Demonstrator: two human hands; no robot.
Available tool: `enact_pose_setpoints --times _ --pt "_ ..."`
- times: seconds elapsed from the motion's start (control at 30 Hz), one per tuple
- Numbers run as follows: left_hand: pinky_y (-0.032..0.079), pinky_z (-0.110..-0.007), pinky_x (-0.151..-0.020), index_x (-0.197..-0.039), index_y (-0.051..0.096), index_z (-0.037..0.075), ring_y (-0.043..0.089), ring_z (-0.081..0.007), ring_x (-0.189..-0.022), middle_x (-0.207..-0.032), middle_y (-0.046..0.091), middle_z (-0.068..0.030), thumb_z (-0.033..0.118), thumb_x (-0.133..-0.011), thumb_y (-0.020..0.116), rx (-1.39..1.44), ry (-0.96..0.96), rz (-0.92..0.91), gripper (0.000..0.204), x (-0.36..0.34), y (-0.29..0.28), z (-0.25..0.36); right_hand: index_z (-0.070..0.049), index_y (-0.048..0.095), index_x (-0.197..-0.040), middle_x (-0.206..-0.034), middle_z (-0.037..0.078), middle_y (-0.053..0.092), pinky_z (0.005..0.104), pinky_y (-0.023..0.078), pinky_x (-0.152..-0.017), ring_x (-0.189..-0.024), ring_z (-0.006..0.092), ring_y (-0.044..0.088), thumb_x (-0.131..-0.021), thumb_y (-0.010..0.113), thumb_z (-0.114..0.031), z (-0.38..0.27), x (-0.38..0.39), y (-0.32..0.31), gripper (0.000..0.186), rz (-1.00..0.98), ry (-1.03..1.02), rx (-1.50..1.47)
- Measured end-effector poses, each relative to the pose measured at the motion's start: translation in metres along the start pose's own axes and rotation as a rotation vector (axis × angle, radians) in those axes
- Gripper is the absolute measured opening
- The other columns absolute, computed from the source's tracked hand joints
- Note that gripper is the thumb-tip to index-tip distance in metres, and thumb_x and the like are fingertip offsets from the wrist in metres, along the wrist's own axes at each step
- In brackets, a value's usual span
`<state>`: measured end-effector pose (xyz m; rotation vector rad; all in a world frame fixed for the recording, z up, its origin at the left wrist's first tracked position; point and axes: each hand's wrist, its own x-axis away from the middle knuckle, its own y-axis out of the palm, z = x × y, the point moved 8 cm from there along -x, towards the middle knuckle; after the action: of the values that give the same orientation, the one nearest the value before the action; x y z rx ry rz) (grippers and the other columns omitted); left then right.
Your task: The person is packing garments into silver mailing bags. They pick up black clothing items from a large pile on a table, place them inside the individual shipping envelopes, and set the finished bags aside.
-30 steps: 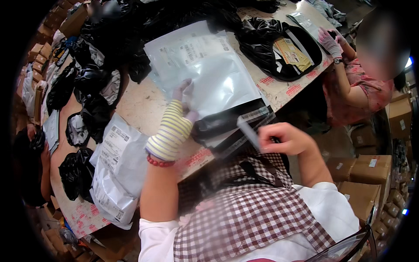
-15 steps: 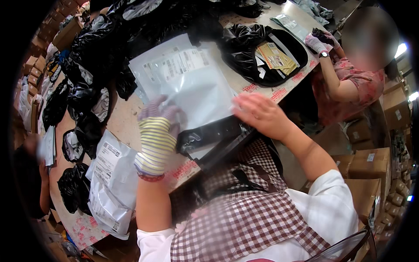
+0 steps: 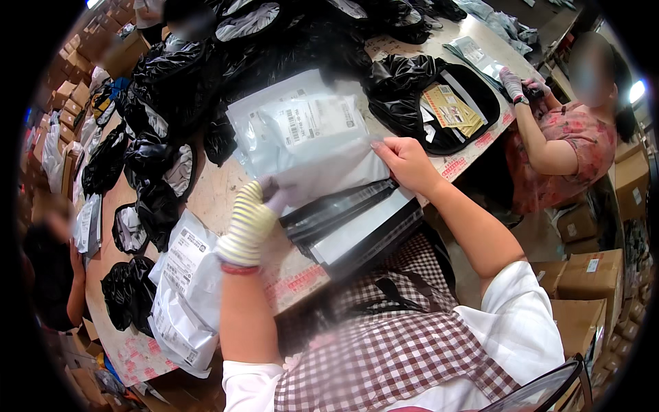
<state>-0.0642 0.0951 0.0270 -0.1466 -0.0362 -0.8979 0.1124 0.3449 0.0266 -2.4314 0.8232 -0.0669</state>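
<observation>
A pale plastic mailing bag (image 3: 329,175) with a printed label lies over similar bags in front of me. My left hand (image 3: 246,223), in a yellow-striped glove, pinches its near left corner. My bare right hand (image 3: 412,168) grips the near right corner between thumb and fingers. The bag's near edge is stretched between both hands and slightly lifted. Just below it, black-and-white flat plastic bags (image 3: 357,223) lie stacked at the table's near edge. Whatever is inside the mailing bag cannot be made out.
Filled white mailing bags (image 3: 182,281) lie left of my arm. Shiny black bundles (image 3: 154,165) crowd the table's left and far sides. An open black bag (image 3: 473,134) holds yellow cards (image 3: 449,110). Co-workers stand left and right; cardboard boxes (image 3: 590,275) are stacked at right.
My right hand has gone from blurred, loosely spread fingers to a grip on the bag's corner. The bag's near edge has risen, uncovering more of the flat bags below.
</observation>
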Motion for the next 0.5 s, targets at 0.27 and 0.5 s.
enact_pose_setpoints --times 0.27,0.5 --pt "0.055 -0.047 -0.078 -0.122 0.061 0.002 0.067 -0.0408 -0.087 -0.099 0.069 -0.0245 0.015 -0.095 0.064 -0.669 0.330 0.456 0.030 -0.006 0.008 -0.003 0.000 0.074 -0.094 -0.090 0.013 0.069 0.0350 0.053 -0.071 -0.075 0.0230 0.065 -0.092 0.078 -0.023 -0.023 -0.005 -0.002 0.024 0.242 -0.142 0.222" --pt "0.053 -0.044 -0.097 -0.140 0.053 0.000 0.064 -0.0381 -0.112 -0.124 0.062 -0.0245 0.001 -0.094 0.059 -0.672 0.410 0.369 0.046 -0.017 0.004 -0.018 0.000 0.053 -0.132 -0.117 0.014 0.065 0.0355 0.055 -0.087 -0.101 0.0217 0.065 -0.097 0.073 -0.015 -0.069 -0.005 0.039 0.043 0.055 -0.135 -0.326"
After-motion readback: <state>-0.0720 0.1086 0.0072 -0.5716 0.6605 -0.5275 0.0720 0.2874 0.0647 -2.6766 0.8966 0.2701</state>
